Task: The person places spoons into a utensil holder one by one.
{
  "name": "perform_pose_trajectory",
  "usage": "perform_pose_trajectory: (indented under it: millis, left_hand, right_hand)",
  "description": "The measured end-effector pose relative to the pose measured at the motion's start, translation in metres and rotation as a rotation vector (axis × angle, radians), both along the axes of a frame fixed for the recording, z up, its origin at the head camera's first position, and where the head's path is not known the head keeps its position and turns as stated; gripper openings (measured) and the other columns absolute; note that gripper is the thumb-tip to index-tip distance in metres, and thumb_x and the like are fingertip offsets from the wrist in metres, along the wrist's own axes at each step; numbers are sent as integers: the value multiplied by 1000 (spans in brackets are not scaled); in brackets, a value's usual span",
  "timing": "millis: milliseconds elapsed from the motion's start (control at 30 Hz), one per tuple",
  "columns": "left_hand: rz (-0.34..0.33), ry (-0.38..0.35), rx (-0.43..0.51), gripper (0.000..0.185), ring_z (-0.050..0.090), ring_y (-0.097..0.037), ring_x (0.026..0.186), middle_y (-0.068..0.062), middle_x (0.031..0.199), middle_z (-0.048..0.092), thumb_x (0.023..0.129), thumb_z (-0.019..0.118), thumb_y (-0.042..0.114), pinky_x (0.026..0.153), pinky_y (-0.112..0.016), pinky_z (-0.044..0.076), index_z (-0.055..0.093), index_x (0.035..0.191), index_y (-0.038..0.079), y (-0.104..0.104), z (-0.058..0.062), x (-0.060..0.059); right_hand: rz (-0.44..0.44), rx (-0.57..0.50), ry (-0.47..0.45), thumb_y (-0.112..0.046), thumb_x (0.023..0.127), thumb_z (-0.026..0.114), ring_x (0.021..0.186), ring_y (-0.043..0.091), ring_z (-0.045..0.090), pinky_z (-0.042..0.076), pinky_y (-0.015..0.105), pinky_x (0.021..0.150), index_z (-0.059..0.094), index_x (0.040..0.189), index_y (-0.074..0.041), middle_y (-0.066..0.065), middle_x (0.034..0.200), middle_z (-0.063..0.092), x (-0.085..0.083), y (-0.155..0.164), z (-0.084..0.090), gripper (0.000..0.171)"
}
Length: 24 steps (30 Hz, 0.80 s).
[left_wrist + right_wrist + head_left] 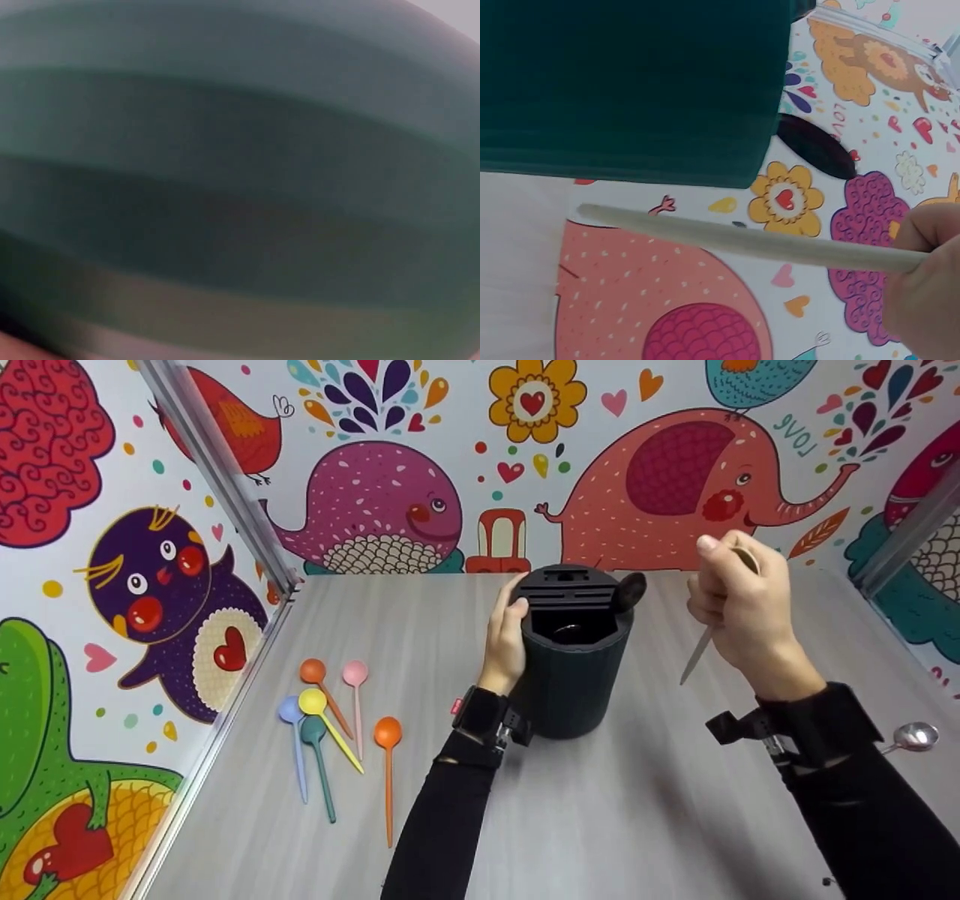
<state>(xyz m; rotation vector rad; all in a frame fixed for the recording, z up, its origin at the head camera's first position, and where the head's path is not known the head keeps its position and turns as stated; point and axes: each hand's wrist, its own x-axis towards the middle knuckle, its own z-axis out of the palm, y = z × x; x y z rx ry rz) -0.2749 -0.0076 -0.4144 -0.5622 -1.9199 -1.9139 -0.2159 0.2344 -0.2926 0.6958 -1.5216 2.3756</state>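
Left hand (506, 641) curls against the left side of the dark green utensil holder (574, 660), fingers up at its rim, thumb side wrapped on the wall; it grips the holder upright on the grey table (600, 825). Left wrist view shows only the holder's wall (240, 180), blurred and filling the picture.

Right hand (739, 611) is raised just right of the holder, apart from it, fingers curled round a pale spoon (701, 649). The handle slants down and left from the fist, its tip hanging free above the table between hand and holder. In the right wrist view the same handle (742, 236) runs across below the holder's side (630, 90), pinched at the right end by the fingers (930, 285).

A dark spoon bowl (631, 589) sticks up at the holder's rim on the side toward the right hand.

Left of the left hand, well apart: six coloured plastic spoons (337, 727) lie loose on the table. A metal spoon (913, 736) lies beyond the right wrist, toward the table's right edge.
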Motion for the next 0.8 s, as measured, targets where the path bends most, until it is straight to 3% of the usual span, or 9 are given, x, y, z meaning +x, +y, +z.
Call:
perform_pose_trajectory:
  millis: [800]
  left_hand:
    - [14, -9, -5, 59, 44, -25, 139, -19, 149, 49, 98, 33, 27, 116, -37, 33, 46, 146, -4, 1, 1, 0]
  right_hand:
    - [-42, -153, 153, -5, 96, 59, 41, 13, 16, 11, 23, 37, 35, 70, -4, 2, 59, 19, -4, -37, 38, 36]
